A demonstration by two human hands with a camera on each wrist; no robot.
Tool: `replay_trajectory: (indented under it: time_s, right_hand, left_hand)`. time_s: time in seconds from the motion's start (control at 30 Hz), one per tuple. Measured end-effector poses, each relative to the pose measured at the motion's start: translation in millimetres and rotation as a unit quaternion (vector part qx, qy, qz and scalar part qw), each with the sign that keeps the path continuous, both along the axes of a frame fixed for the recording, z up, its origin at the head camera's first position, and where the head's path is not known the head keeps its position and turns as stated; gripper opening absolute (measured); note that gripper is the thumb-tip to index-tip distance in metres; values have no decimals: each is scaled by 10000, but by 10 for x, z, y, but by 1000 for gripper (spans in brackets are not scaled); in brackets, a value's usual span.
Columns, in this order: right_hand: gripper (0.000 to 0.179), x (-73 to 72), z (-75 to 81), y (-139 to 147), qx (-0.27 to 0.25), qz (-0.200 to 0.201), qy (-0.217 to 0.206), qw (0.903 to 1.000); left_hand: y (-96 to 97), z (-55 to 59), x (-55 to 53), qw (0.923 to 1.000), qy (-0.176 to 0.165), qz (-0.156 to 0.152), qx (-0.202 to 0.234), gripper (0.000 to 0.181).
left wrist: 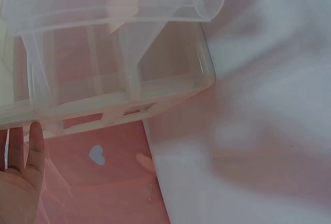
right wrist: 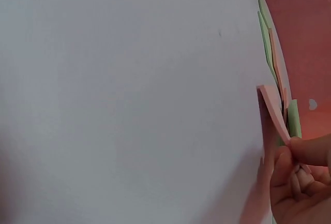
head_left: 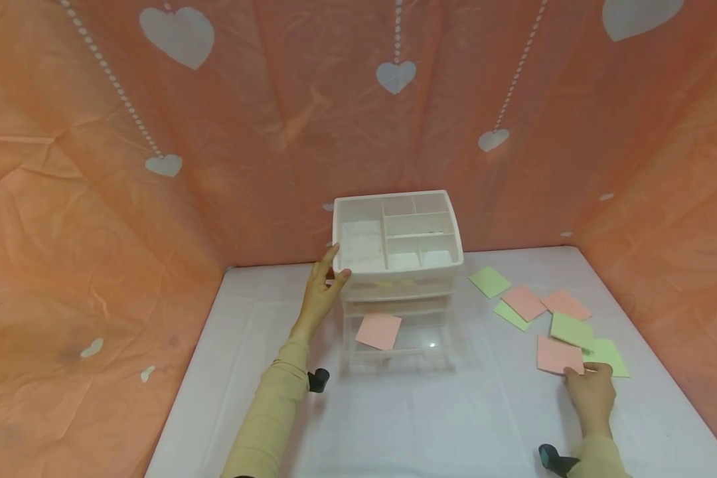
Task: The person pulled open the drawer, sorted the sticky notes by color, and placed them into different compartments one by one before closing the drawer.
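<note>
A white plastic drawer organizer point(head_left: 400, 272) with a compartmented top stands toward the back of the table. My left hand point(head_left: 322, 287) touches its front left corner, with the thumb at the front rim and the fingers extended along the side; in the left wrist view the fingertips point(left wrist: 35, 131) are right at the frame's edge. The clear bottom drawer point(head_left: 424, 338) is pulled out, and a pink sticky note point(head_left: 379, 331) lies in it. On the right, my right hand point(head_left: 593, 392) pinches the near edge of a pink sticky note pad point(right wrist: 275, 111) between thumb and finger, its far end tilted above the table.
Several green and pink sticky notes point(head_left: 523, 303) lie overlapping at the right of the organizer. A green pad point(head_left: 571, 330) sits behind the pinched one. Orange cloth point(head_left: 311, 133) with white hearts encloses the white table point(head_left: 418, 425) at back and sides.
</note>
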State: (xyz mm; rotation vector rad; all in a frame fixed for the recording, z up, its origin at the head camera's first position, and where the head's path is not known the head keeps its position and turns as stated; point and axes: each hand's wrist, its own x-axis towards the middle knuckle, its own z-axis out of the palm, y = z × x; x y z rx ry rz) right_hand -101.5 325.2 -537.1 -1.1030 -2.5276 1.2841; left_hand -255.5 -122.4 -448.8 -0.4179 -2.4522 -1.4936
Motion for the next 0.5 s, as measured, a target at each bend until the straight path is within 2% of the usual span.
replay_trajectory:
  time_s: [0.17, 0.33, 0.5]
  right_hand:
    - [42, 40, -6, 23, -126, -224, 414, 9988]
    - [35, 60, 18, 21, -421, -350, 630, 9965]
    - [13, 53, 66, -8, -1084, -615, 904, 9881]
  left_hand:
    - [4, -2, -4, 10000, 19, -4, -3, 58]
    - [3, -8, -2, 10000, -6, 13, -3, 58]
    - [2, -12, 6, 10000, 27, 25, -23, 57]
